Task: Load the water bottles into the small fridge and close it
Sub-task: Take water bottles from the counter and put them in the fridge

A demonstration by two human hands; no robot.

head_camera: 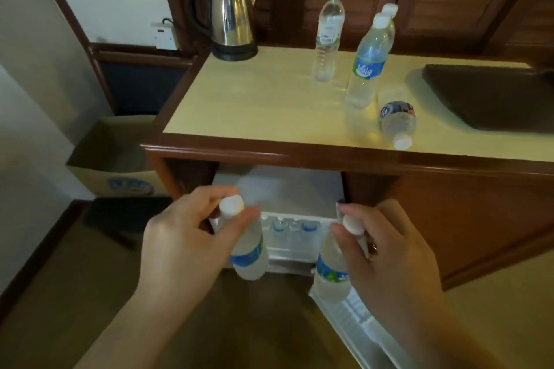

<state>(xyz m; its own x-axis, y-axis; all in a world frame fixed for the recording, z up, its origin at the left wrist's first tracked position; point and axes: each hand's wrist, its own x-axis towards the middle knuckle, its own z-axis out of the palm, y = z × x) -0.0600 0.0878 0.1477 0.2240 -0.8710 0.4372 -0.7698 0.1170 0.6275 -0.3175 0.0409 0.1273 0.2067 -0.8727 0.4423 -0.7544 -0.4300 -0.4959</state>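
Head view: the small fridge (287, 189) interior is largely hidden behind both hands; bottles inside (292, 226) look blurry. At 7 o'clock the left hand (186, 246) pinches a water bottle (250, 252) by its neck; at 5 o'clock the right hand (386, 252) pinches another bottle (331, 269). Four bottles (367, 66) wait on the countertop (254, 99) at 1 o'clock.

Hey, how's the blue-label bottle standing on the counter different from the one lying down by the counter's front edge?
The standing bottle is upright with its cap up; the lying bottle is on its side, cap pointing toward the counter's front edge. The standing one wears a bright blue label; the lying one's label is darker, with red in it. Both are clear plastic with white caps, and neither is held.
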